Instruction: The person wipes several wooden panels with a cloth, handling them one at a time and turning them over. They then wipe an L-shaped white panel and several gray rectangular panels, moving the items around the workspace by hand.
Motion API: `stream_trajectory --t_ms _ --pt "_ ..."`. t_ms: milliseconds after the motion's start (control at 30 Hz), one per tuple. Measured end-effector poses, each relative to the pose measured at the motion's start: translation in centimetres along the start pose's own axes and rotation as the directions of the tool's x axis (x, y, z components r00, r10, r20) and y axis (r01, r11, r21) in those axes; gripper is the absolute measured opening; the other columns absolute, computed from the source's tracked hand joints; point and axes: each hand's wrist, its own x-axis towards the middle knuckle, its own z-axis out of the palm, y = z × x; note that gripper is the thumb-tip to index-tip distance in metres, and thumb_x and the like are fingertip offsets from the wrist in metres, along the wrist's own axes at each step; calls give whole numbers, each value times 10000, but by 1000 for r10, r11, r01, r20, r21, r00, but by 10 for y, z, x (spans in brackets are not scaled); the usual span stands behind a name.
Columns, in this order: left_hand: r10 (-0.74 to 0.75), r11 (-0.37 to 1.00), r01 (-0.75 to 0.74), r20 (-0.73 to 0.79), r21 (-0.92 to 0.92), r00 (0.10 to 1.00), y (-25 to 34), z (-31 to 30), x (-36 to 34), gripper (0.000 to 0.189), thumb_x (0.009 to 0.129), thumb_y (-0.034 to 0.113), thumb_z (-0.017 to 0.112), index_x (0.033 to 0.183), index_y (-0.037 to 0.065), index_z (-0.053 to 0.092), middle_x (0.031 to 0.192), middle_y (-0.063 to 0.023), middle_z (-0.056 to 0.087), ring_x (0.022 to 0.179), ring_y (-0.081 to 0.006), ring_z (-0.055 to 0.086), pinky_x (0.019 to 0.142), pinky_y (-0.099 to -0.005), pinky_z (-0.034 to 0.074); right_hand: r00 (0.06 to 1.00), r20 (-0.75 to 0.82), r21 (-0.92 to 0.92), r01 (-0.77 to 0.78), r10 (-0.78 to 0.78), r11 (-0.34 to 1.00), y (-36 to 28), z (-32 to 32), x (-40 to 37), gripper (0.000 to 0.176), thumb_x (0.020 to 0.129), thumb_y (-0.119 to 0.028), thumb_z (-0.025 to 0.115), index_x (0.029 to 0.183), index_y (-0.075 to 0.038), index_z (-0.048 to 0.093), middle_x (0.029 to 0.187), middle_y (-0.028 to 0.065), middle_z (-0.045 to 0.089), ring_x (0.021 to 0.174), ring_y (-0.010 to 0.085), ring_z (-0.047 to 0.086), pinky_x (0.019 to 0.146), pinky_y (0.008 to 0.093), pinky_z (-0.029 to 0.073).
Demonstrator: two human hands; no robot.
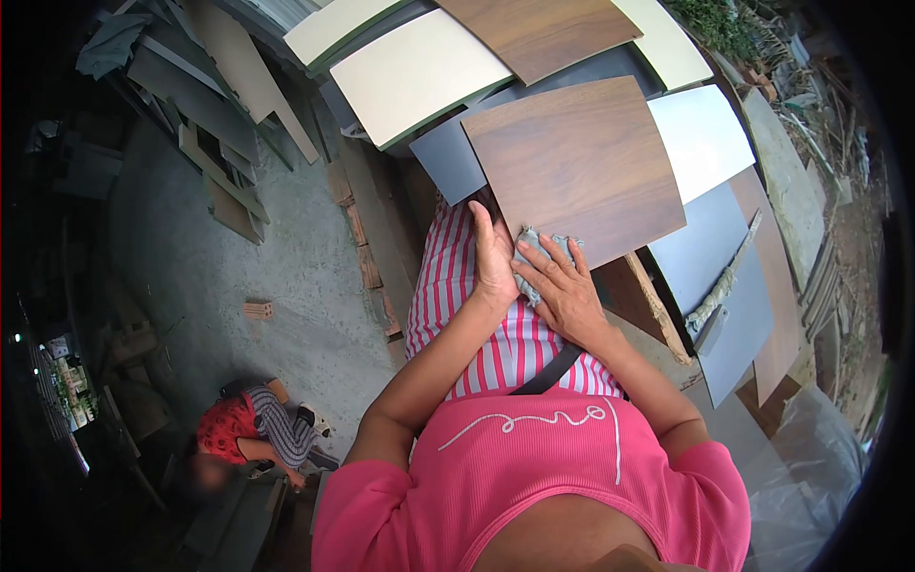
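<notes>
A brown wood-grain board (581, 162) lies tilted in front of me, its near edge over my lap. My left hand (493, 255) holds it at the near left edge; the thumb points up beside the edge, and the other fingers are mostly hidden. On the near edge, my right hand (562, 291) presses a crumpled grey cloth (532, 250) against the surface, fingers spread over it. Part of the cloth sticks out past the fingertips and below the palm. A dark grey panel (450, 164) shows under the board's left side.
Cream panels (419, 71), another wood-grain panel (543, 33) and a white panel (701, 138) lie beyond. At right, a dirty stick (729, 272) rests on a blue-grey panel (748, 315). More boards (195, 91) lean at upper left. A brick (258, 310) and a seated person (262, 429) are at left.
</notes>
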Motion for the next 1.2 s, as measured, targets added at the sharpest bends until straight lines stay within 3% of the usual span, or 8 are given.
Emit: stream_trajectory --t_ms 133,367,500,567,667,800,1000,1200 --pt "155 982 -154 -4 111 988 2 18 -5 780 861 634 446 1349 35 345 1303 -108 458 1204 -240 438 1011 -383 355 998 46 -19 35 -35 999 10 -6 -20 653 647 -80 670 1273 -193 523 1402 10 419 1344 227 315 1118 476 186" --pt "40 999 -38 122 -12 992 0 13 -2 667 885 517 520 1352 75 345 1311 -100 453 1204 -240 441 1010 -408 357 996 84 -32 -35 37 999 28 -28 -31 645 663 -34 624 1275 -206 515 1418 -3 397 1350 223 299 1138 463 165" --pt "-8 1000 7 105 3 994 -1 10 -1 679 871 509 552 1350 73 348 1318 -102 444 1223 -243 424 1013 -416 351 981 -3 -151 -192 194 970 60 -41 -38 642 696 1 572 1301 -194 483 1441 23 359 1363 243 268 1138 469 160" --pt "-12 1000 12 81 6 997 -1 9 0 680 867 506 560 1349 74 352 1320 -104 441 1230 -244 417 1014 -419 349 920 -154 -179 -385 360 906 83 -50 -43 627 740 27 532 1326 -182 455 1447 35 348 1364 260 259 1135 478 162" --pt "-20 1000 20 92 5 996 -3 7 2 685 862 506 566 1349 73 354 1324 -108 436 1239 -247 407 1017 -423 345 826 -315 -88 -517 468 852 119 -58 -53 600 790 41 477 1350 -169 425 1456 41 333 1369 271 245 1133 479 156" --pt "-17 1000 17 81 -3 997 -3 5 3 669 873 497 555 1349 71 354 1320 -113 438 1235 -248 412 1017 -421 346 756 -340 -229 -644 560 730 130 -54 -48 513 891 -42 417 1389 -158 373 1473 48 306 1373 279 238 1129 476 132" --pt "-8 1000 9 111 -11 994 -4 4 4 645 897 504 506 1347 68 353 1321 -114 438 1231 -246 417 1015 -418 355 894 -199 -233 -442 402 866 56 -27 -3 573 836 -124 547 1384 -136 381 1469 96 302 1375 295 226 1123 481 146" --pt "37 998 -30 118 -59 992 2 15 -7 609 935 524 393 1355 86 345 1326 -97 434 1234 -238 414 1029 -397 350 983 -84 -59 -169 164 984 -2 -7 37 599 808 -155 583 1376 -148 394 1453 71 335 1372 280 241 1107 513 153"
